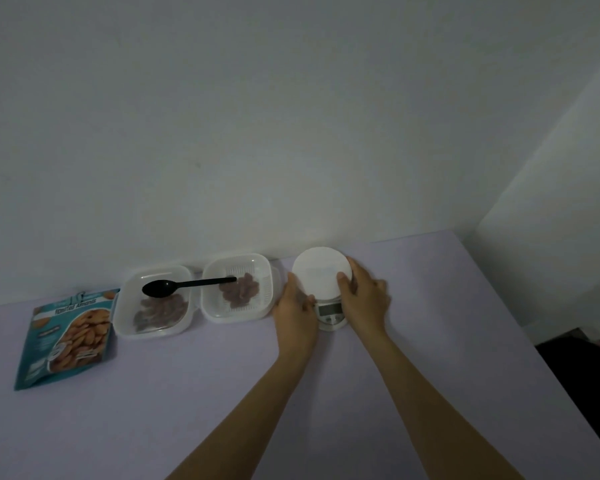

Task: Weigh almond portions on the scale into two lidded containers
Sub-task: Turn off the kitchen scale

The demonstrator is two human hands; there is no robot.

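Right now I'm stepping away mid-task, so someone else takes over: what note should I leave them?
Hands: left hand and right hand each grip a side of the scale, right thumb on its bare platform; display unreadable.
Things: left container and right container both hold almonds, uncovered; black spoon lies across them; almond bag lies leftmost on the table.
Done: almonds appear portioned into both.
Left: likely put the lids on; I can't clearly see any.

White scale (321, 278); black spoon (184, 286); teal almond bag (68, 337); lilac table (465, 306); brown almonds (239, 289).
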